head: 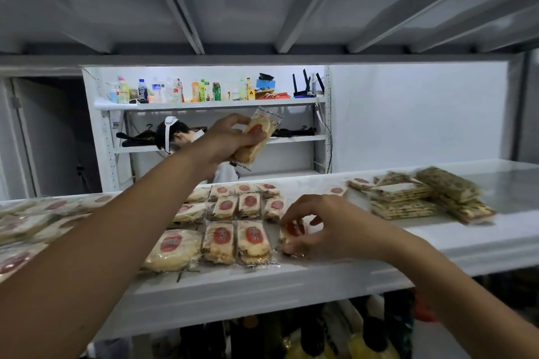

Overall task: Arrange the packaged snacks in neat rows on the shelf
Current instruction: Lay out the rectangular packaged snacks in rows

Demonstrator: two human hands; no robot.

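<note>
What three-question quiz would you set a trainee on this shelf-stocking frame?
1. True or false: the left hand holds a red-label pack raised above the shelf.
2. The right hand pinches a second pack. Where is it? A: on the shelf, at the right end of the front row. B: in the back row. C: in the air above the rows.
3. Fill in: the green-speckled packs are stacked to the ___ of the red-label rows.
Key: 1 true; 2 A; 3 right.
</note>
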